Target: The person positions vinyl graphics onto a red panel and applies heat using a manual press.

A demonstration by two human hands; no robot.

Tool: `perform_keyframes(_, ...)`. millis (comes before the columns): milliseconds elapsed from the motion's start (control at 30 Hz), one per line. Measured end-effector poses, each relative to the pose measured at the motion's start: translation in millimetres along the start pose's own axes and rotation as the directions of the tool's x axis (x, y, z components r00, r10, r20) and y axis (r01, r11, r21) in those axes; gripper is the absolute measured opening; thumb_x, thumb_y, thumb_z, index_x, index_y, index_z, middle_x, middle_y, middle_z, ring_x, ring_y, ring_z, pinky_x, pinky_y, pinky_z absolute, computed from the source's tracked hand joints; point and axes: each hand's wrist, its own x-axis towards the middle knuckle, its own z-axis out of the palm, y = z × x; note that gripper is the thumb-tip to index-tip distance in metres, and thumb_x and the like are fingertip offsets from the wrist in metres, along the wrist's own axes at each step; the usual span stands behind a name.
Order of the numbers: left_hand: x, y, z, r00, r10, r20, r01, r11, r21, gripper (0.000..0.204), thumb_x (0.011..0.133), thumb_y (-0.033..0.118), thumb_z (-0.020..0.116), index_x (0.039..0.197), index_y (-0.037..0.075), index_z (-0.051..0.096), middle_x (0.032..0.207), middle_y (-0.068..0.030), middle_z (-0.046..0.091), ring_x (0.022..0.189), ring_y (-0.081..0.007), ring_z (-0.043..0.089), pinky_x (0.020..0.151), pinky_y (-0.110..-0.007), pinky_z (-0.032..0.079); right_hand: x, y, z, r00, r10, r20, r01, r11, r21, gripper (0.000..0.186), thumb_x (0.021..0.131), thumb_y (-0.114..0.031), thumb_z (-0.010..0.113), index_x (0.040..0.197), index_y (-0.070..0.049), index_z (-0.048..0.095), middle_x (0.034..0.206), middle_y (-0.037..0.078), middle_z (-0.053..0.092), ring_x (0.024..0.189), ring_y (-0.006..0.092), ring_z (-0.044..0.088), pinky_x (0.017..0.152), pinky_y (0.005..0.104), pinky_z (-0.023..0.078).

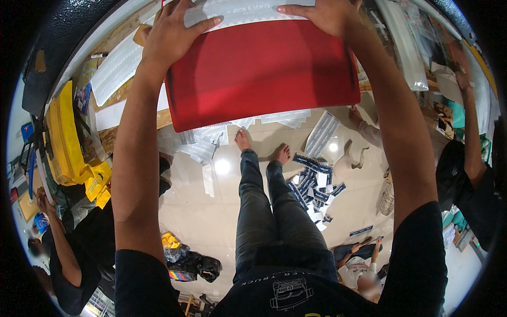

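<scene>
A flat red panel [264,74] with rounded near corners lies in front of me, its near edge reaching out over the floor. Across its far part runs a pale printed sheet [240,13]. On the sheet's left side rests my left hand [177,31], fingers spread and thumb pointing inward. My right hand [332,16] presses on the right side, its thumb stretched toward the middle. The top edge of the picture cuts off part of both hands' fingers. Neither hand grips anything that I can see.
Pale printed sheets [117,68] lie on the wooden table to the left, near a yellow bag [66,137]. Dark printed strips [311,182] and loose sheets litter the floor by my feet. Other people work at left and right; one sits low at the lower right [354,269].
</scene>
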Motion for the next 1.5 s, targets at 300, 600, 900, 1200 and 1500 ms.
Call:
perform_keyframes(300,-2,-33,12,0.975,0.218,-0.031,-0.219,0.976,-0.018,0.055,0.104,0.052,0.051,0.153,0.028,0.047,0.163,-0.0085,0.041,0.150,-0.0297,0.040,0.114,-0.064,0.035,-3,42,4,0.966,-0.233,-0.110,0.242,0.967,0.074,0.063,0.099,-0.051,0.061,0.145,-0.009,0.054,0.154,0.023,0.049,0.147,0.0400,0.039,0.121,0.0632,0.021)
perform_keyframes(600,-7,-34,9,0.983,0.178,0.041,-0.178,0.984,-0.009,0.056,0.105,0.054,0.046,0.158,0.039,0.040,0.171,-0.0004,0.029,0.157,-0.0246,0.028,0.120,-0.061,0.028,-2,58,13,0.956,-0.250,-0.155,0.260,0.965,0.044,0.067,0.098,-0.049,0.064,0.151,-0.010,0.050,0.159,0.022,0.044,0.150,0.0410,0.035,0.123,0.0589,0.019)
perform_keyframes(900,10,-66,5,0.956,0.254,0.149,-0.232,0.962,-0.147,0.061,0.101,0.056,0.055,0.157,0.035,0.043,0.168,-0.0026,0.034,0.154,-0.0266,0.034,0.122,-0.049,0.034,9,66,1,0.921,-0.380,-0.089,0.388,0.916,0.104,0.076,0.094,-0.052,0.069,0.150,-0.005,0.050,0.158,0.027,0.043,0.150,0.0418,0.034,0.124,0.0471,0.023)
perform_keyframes(1200,31,-65,-2,0.939,0.343,0.028,-0.321,0.903,-0.287,0.060,0.086,0.030,0.079,0.140,0.010,0.060,0.138,-0.0156,0.064,0.131,-0.0320,0.060,0.113,-0.042,0.044,26,57,-23,0.925,-0.371,-0.079,0.376,0.866,0.330,0.077,0.078,-0.039,0.087,0.139,-0.001,0.059,0.143,0.023,0.060,0.134,0.0366,0.055,0.114,0.0429,0.040)
perform_keyframes(1500,41,-33,-3,0.976,0.216,-0.001,-0.211,0.954,-0.215,0.059,0.083,0.029,0.076,0.136,0.008,0.059,0.141,-0.0190,0.057,0.131,-0.0394,0.054,0.108,-0.050,0.044,30,45,-28,0.942,-0.296,-0.160,0.334,0.884,0.328,0.062,0.091,-0.032,0.073,0.141,0.003,0.057,0.143,0.022,0.060,0.129,0.0334,0.057,0.111,0.0420,0.041)
